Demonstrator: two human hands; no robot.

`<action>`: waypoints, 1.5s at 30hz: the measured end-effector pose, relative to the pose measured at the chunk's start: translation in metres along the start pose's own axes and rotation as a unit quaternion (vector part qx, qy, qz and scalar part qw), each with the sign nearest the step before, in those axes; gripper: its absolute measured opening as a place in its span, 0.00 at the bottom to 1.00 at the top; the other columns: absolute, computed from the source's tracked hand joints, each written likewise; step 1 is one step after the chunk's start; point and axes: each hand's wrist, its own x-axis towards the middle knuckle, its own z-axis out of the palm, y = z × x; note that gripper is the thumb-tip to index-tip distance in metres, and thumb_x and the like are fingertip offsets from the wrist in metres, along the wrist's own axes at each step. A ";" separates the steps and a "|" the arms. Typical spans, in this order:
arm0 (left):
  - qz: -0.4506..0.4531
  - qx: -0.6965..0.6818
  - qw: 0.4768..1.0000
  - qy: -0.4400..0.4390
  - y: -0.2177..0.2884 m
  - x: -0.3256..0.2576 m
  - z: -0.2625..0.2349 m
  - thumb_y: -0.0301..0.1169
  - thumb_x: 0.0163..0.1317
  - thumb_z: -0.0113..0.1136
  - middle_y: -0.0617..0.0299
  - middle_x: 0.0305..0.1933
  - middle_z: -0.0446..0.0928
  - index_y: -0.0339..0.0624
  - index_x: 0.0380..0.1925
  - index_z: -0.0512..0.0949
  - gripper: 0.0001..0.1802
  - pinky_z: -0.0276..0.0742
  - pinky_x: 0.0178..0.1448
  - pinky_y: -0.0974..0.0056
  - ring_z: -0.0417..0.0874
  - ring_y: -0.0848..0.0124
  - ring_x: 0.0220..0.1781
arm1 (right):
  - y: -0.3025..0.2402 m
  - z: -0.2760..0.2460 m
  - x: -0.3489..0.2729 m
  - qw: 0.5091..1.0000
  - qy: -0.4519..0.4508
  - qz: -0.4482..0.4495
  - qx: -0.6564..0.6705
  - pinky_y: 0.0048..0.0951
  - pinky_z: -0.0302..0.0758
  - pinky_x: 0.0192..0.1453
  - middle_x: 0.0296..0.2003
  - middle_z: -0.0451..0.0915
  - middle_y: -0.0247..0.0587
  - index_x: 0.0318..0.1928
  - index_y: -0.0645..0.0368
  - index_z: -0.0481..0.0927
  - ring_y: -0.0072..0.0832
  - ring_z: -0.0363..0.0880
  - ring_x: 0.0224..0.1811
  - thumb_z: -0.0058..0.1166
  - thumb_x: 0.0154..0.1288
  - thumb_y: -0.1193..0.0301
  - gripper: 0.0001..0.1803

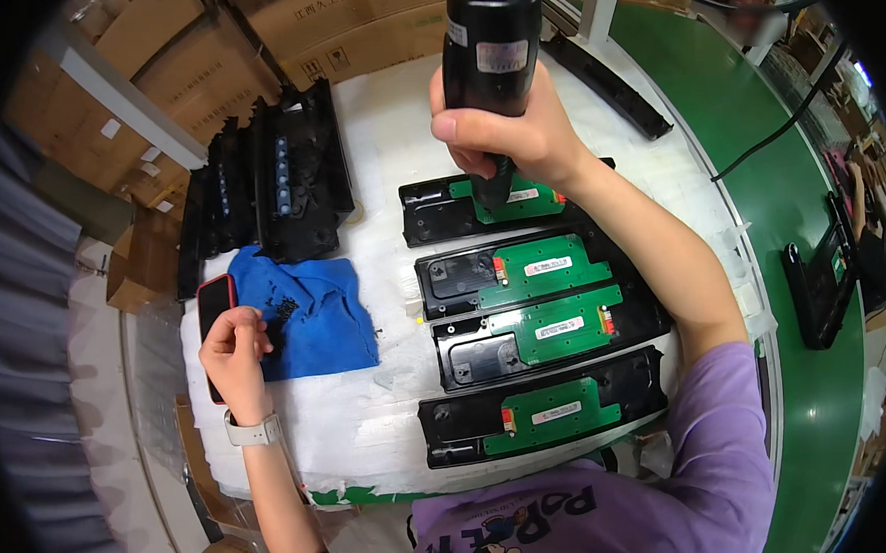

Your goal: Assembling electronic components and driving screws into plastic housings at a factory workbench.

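My right hand (516,137) is wrapped round an upright black electric screwdriver (498,23). Its tip reaches down over the farthest black plastic panel (428,215), at the green circuit board (534,205) inside; the exact contact point is hidden. Closer to me lie three more black panels (448,366), each with a green circuit board (556,328) bearing a white label. My left hand (233,353) has its fingers pinched together at the left edge of a blue cloth (340,327), over a phone (215,290) in a red case. Small black screws (286,308) are heaped on the cloth.
Black plastic housings (302,174) stand at the table's far left. A long black strip (614,92) lies far right, near a white post (603,8). Beyond the table's right edge runs a green surface (763,260) carrying another black housing (825,297). Cardboard boxes (350,31) line the back.
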 end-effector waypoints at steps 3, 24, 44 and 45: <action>-0.098 -0.165 0.981 -0.025 0.017 -0.001 0.018 0.29 0.62 0.55 0.62 0.28 0.77 0.35 0.33 0.77 0.08 0.64 0.24 0.77 0.72 0.80 0.23 | -0.013 0.001 -0.002 0.998 0.032 0.000 0.047 0.20 0.63 0.17 0.14 0.71 0.33 0.26 0.62 0.75 0.17 0.68 0.13 0.61 0.52 0.70 0.10; 0.003 -0.169 0.906 -0.387 0.060 -0.034 0.130 0.23 0.63 0.53 0.61 0.34 0.77 0.31 0.39 0.74 0.07 0.73 0.37 0.75 0.76 0.79 0.30 | -0.059 0.022 -0.026 0.962 -0.041 -0.155 0.223 0.24 0.67 0.25 0.16 0.62 0.27 0.43 0.57 0.67 0.17 0.60 0.12 0.41 0.64 0.59 0.15; 0.045 -0.109 0.928 -0.355 0.054 -0.041 0.128 0.20 0.56 0.56 0.60 0.30 0.76 0.30 0.31 0.77 0.03 0.73 0.33 0.74 0.78 0.76 0.27 | -0.063 0.045 -0.026 0.941 0.156 0.077 0.290 0.28 0.65 0.21 0.14 0.66 0.39 0.36 0.61 0.70 0.26 0.63 0.11 0.50 0.57 0.71 0.08; 0.052 -0.121 0.928 -0.350 0.055 -0.041 0.128 0.20 0.56 0.57 0.61 0.30 0.76 0.31 0.31 0.77 0.03 0.72 0.33 0.74 0.78 0.76 0.27 | -0.062 0.042 -0.025 0.942 0.155 0.077 0.288 0.28 0.65 0.21 0.14 0.66 0.39 0.36 0.61 0.70 0.26 0.63 0.11 0.50 0.57 0.71 0.08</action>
